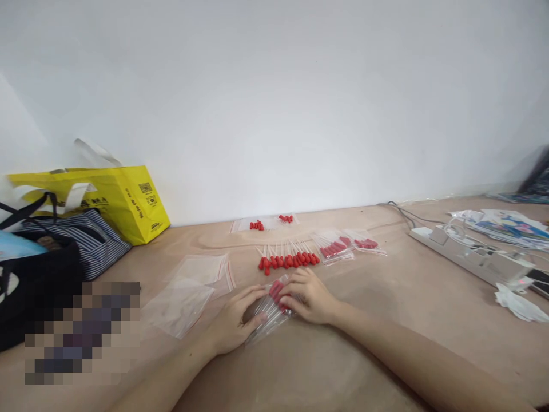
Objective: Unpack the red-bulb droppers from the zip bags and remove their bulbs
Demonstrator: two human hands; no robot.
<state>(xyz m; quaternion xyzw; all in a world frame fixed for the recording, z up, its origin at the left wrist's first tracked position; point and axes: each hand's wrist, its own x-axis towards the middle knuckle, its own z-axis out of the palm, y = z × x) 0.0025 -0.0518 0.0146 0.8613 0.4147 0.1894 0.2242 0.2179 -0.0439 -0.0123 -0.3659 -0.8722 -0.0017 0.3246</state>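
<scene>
My left hand [234, 320] and my right hand [311, 297] both press on a clear zip bag [268, 315] lying on the brown table. The bag holds several glass droppers with red rubber bulbs [275, 288]. Left fingers lie flat along the bag; right fingers curl onto its red-bulb end. Just beyond my hands, a loose row of droppers [288, 258] lies on the table. Filled bags [337, 248] sit to its right, and two more bags [261, 224] rest near the wall. A stack of empty zip bags [193, 289] lies left of my left hand.
A yellow shopping bag [124, 200], a striped bag [83, 237] and a black bag [34, 286] stand at the left. A white power strip [472, 254] with cables, papers [506, 226] and crumpled wrap [518, 303] lie at the right. A white wall bounds the table.
</scene>
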